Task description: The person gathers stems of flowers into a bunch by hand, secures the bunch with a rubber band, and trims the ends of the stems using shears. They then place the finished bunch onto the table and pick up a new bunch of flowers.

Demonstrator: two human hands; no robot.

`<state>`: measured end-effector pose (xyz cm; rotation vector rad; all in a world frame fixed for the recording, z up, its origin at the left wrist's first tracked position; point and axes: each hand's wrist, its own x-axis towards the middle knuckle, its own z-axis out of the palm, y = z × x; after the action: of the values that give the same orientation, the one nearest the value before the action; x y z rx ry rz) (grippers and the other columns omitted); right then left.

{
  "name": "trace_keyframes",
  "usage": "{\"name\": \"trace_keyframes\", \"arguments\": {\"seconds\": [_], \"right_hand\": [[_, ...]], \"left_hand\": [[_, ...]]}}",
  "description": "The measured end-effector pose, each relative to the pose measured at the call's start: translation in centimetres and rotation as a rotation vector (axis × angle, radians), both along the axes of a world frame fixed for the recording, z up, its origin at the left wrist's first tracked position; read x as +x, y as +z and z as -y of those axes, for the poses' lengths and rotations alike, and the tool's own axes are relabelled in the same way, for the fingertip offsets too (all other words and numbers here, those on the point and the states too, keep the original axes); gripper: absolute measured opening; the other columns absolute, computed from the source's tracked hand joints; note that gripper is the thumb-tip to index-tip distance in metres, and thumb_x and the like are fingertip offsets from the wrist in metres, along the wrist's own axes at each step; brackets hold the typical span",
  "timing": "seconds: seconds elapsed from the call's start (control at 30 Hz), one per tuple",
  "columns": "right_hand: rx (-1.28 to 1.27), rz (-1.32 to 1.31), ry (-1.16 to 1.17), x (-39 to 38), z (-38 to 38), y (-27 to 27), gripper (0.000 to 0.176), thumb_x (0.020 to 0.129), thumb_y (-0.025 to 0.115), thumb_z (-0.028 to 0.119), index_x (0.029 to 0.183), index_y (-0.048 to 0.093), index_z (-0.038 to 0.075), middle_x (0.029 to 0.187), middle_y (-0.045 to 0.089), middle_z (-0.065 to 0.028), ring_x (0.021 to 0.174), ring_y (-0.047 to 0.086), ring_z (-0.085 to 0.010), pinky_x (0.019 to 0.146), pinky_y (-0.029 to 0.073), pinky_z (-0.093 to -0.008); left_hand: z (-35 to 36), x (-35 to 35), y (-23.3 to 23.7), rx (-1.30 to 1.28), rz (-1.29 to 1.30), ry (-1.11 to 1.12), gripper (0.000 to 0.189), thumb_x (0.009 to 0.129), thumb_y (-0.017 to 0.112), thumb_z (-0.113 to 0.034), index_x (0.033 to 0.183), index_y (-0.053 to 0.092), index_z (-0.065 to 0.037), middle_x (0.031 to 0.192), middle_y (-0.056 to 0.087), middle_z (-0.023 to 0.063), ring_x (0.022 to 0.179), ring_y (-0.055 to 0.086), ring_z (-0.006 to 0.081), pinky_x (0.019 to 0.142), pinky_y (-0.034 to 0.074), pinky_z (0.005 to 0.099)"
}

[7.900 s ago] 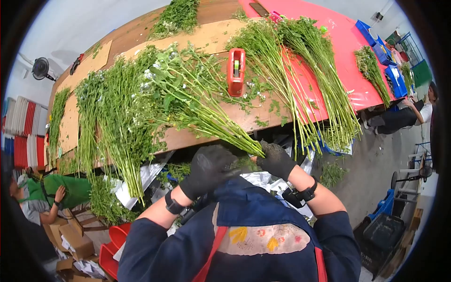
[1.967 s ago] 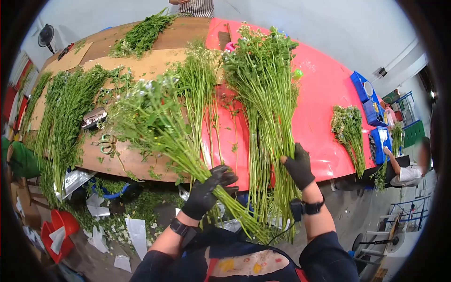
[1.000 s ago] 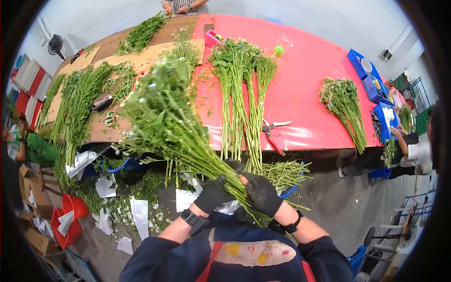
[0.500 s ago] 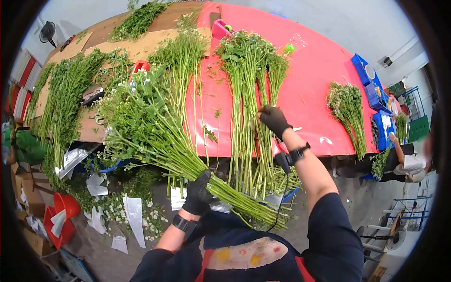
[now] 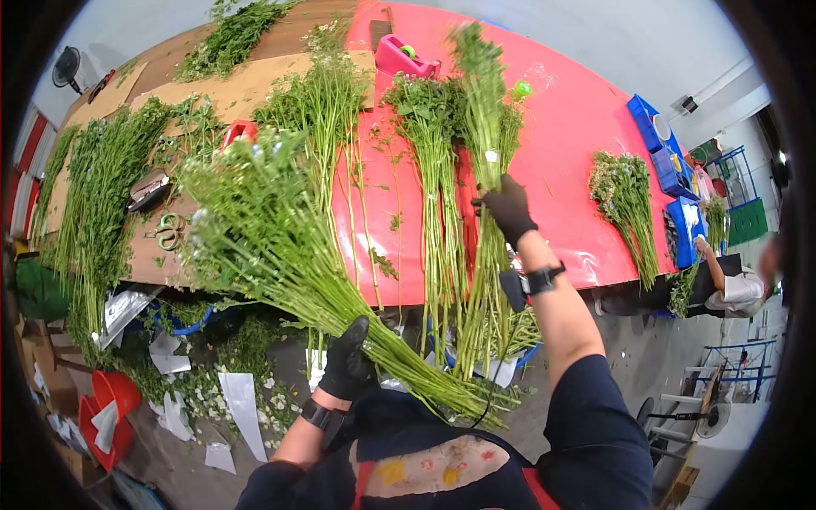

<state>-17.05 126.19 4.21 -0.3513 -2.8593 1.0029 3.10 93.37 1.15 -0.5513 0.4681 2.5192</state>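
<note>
My left hand (image 5: 350,361), in a black glove, is closed around the stems of a large bunch of leafy flower stems (image 5: 280,229) with small pale blooms. The bunch slants from upper left down across my front. In my right hand (image 5: 508,208), also gloved, is a slimmer bunch of flower stems (image 5: 483,110), lifted off the red table and blurred at its leafy top. Its stem ends hang past the table edge. Just left of it lies another bunch of stems (image 5: 432,195) on the red cover.
The red-covered table (image 5: 561,127) has a pink tape dispenser (image 5: 399,58) and a separate bunch (image 5: 626,204). Scissors (image 5: 168,231) and more greenery (image 5: 106,187) lie on the left. Blue bins (image 5: 671,170) stand at right near another person (image 5: 735,289). Red buckets (image 5: 109,416) are on the floor.
My right hand has closed on stems and raised a slim bunch from those lying on the red table. My left hand keeps its large bunch, which has shifted slightly.
</note>
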Motion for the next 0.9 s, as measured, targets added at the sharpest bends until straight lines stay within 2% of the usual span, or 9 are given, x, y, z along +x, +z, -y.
{"name": "trace_keyframes", "arguments": {"seconds": [0.03,0.1,0.17,0.27,0.43,0.53,0.63,0.77,0.9], "right_hand": [[-0.658,-0.044,0.012,1.8,0.5,2.4,0.024,0.081,0.062,0.005,0.101,0.050,-0.001,0.084,0.062,-0.0144,0.067,0.065,-0.0238,0.056,0.053,-0.0342],[-0.815,-0.141,-0.021,4.3,-0.8,5.1,0.025,0.083,0.061,0.001,0.105,0.048,0.001,0.084,0.062,-0.0119,0.057,0.062,-0.0188,0.048,0.051,-0.0295],[-0.743,-0.208,0.057,7.5,-1.1,10.8,0.018,0.085,0.060,0.004,0.100,0.050,0.003,0.083,0.062,-0.0088,0.058,0.060,-0.0150,0.051,0.049,-0.0277],[-0.528,-0.260,0.037,12.2,-2.2,16.4,0.021,0.083,0.061,0.005,0.102,0.053,0.003,0.081,0.062,-0.0057,0.059,0.059,-0.0128,0.053,0.046,-0.0255],[-0.234,-0.150,0.009,21.0,-1.8,20.1,0.022,0.082,0.060,0.004,0.103,0.056,0.001,0.083,0.063,-0.0050,0.065,0.058,-0.0101,0.059,0.046,-0.0252],[-0.117,-0.189,0.044,25.6,-1.8,20.3,0.034,0.079,0.062,0.005,0.112,0.056,0.000,0.088,0.062,-0.0041,0.076,0.058,-0.0100,0.065,0.047,-0.0253],[-0.285,-0.366,-0.077,29.2,-2.6,21.1,0.033,0.079,0.063,0.006,0.111,0.056,0.001,0.094,0.062,-0.0035,0.082,0.058,-0.0112,0.070,0.046,-0.0251],[-0.347,-0.564,-0.158,33.3,-5.5,26.7,0.037,0.080,0.060,0.008,0.116,0.054,-0.001,0.094,0.061,-0.0074,0.074,0.058,-0.0144,0.067,0.046,-0.0264],[-0.314,-0.599,-0.116,36.4,-8.6,29.4,0.055,0.077,0.062,0.006,0.129,0.046,-0.004,0.096,0.061,-0.0089,0.074,0.059,-0.0156,0.063,0.049,-0.0283]], "left_hand": [[-0.1,0.0,-0.3,-0.231,-0.184,-0.072,0.031,0.095,0.048,-0.023,0.115,0.053,0.000,0.103,0.063,0.0142,0.095,0.062,0.0234,0.087,0.050,0.0372],[-0.7,0.1,-1.2,-0.697,-0.550,-0.213,0.030,0.096,0.048,-0.022,0.115,0.054,0.000,0.102,0.064,0.0149,0.094,0.063,0.0234,0.086,0.051,0.0368],[-2.0,-0.4,1.3,-0.229,-0.163,-0.172,0.030,0.098,0.044,-0.022,0.112,0.053,0.002,0.106,0.062,0.0165,0.098,0.061,0.0234,0.085,0.052,0.0373],[-4.1,1.0,-2.6,-0.484,-0.357,-0.195,0.028,0.097,0.045,-0.019,0.114,0.053,0.003,0.107,0.061,0.0170,0.101,0.060,0.0235,0.088,0.051,0.0363],[-6.9,0.8,2.9,0.115,-0.113,-0.236,0.027,0.097,0.045,-0.014,0.117,0.052,0.003,0.109,0.061,0.0144,0.102,0.060,0.0219,0.092,0.049,0.0343],[-8.2,2.2,0.9,-0.294,-0.387,-0.225,0.027,0.094,0.049,-0.009,0.117,0.054,0.004,0.110,0.062,0.0139,0.102,0.060,0.0212,0.093,0.048,0.0341],[-8.5,3.1,2.1,-0.255,-0.321,-0.272,0.026,0.091,0.055,-0.008,0.113,0.057,0.005,0.108,0.063,0.0139,0.102,0.060,0.0211,0.092,0.048,0.0337],[-9.1,4.1,3.4,0.252,-0.023,-0.250,0.023,0.088,0.058,-0.006,0.108,0.059,0.004,0.104,0.063,0.0134,0.100,0.061,0.0217,0.092,0.048,0.0341],[-10.6,5.9,2.2,0.080,-0.074,-0.183,0.025,0.087,0.060,-0.012,0.110,0.059,0.000,0.101,0.064,0.0091,0.093,0.062,0.0222,0.085,0.050,0.0367]]}}
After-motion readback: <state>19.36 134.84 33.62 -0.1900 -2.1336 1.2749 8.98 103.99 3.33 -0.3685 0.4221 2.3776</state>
